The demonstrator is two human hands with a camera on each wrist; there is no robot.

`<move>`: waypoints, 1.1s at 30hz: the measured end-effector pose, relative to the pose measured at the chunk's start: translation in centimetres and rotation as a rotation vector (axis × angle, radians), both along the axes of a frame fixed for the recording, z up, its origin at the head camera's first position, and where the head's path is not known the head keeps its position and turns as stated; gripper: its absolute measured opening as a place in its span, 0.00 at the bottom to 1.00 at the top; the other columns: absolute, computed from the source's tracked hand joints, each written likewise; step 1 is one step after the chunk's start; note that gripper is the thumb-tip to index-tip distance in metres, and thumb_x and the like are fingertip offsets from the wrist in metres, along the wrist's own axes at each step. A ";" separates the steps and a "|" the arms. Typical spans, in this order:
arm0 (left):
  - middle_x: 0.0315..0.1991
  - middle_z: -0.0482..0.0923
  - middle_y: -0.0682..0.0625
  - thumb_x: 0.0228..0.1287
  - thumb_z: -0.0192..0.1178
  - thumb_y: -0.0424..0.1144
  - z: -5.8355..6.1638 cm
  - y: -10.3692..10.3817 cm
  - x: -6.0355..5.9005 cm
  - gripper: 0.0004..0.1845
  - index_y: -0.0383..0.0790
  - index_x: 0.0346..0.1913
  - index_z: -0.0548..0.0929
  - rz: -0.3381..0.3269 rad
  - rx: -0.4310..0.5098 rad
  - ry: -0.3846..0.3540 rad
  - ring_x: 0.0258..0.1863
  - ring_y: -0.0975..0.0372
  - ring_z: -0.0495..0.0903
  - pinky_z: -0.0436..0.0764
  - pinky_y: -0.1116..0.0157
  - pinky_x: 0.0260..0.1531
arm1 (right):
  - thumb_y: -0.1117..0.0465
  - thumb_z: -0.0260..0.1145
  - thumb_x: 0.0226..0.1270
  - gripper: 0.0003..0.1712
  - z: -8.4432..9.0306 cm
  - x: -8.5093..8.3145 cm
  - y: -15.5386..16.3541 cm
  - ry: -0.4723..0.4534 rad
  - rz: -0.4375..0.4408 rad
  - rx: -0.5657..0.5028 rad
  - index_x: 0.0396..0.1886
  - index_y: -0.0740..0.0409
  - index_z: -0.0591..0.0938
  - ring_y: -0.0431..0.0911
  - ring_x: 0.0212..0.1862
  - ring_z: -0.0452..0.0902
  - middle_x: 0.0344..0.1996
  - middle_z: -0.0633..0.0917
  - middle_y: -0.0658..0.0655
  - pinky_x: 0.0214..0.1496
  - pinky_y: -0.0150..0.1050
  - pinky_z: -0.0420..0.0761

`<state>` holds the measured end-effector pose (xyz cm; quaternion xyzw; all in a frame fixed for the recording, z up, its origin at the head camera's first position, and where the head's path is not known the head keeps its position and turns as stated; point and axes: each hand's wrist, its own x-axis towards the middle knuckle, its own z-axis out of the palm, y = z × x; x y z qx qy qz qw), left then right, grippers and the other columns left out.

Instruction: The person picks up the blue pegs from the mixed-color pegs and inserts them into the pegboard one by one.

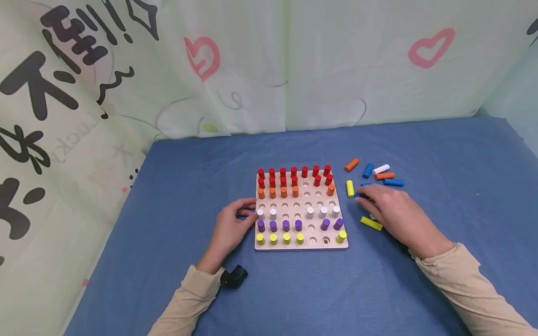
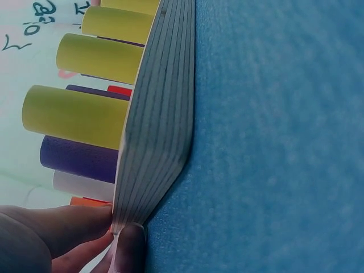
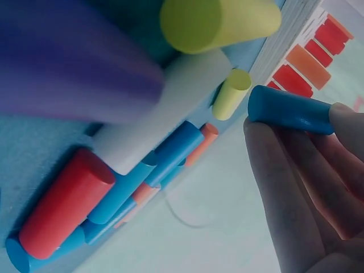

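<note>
A square wooden pegboard [image 1: 302, 205] lies on the blue cloth, with rows of red, orange, white, purple and yellow pegs upright in its holes. One row and several other holes hold no peg. My left hand [image 1: 231, 226] pinches the board's left edge; in the left wrist view its fingertips [image 2: 129, 244] meet at the layered side. To the right of the board, my right hand [image 1: 397, 214] is low over the loose pegs. It holds a blue peg [image 3: 290, 109] between thumb and fingers, well seen in the right wrist view and mostly covered by the hand from the head.
Loose pegs lie right of the board, among them a yellow peg [image 1: 350, 189], an orange peg [image 1: 351, 164], a white peg [image 1: 381, 169] and a blue peg [image 1: 393, 182]. The right wrist view also shows a red peg [image 3: 65, 205] and a purple peg [image 3: 74, 68]. A printed curtain [image 1: 319, 70] borders the table.
</note>
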<state>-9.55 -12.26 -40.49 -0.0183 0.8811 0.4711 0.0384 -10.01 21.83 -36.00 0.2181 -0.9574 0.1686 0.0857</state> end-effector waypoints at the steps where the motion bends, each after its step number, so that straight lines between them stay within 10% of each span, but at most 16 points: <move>1: 0.53 0.82 0.46 0.66 0.65 0.35 0.0 0.0 0.0 0.20 0.41 0.60 0.81 0.000 0.001 0.000 0.46 0.57 0.82 0.84 0.61 0.43 | 0.63 0.70 0.64 0.14 0.0 0.0 0.0 0.003 0.002 0.001 0.47 0.64 0.84 0.49 0.36 0.84 0.38 0.88 0.59 0.40 0.52 0.85; 33: 0.52 0.83 0.45 0.66 0.65 0.34 0.0 0.0 0.0 0.19 0.40 0.60 0.81 -0.002 0.007 0.001 0.45 0.57 0.83 0.84 0.62 0.41 | 0.65 0.71 0.63 0.14 1.5 -0.4 -1.4 -0.047 0.049 -0.111 0.47 0.63 0.84 0.53 0.41 0.87 0.40 0.88 0.59 0.44 0.52 0.85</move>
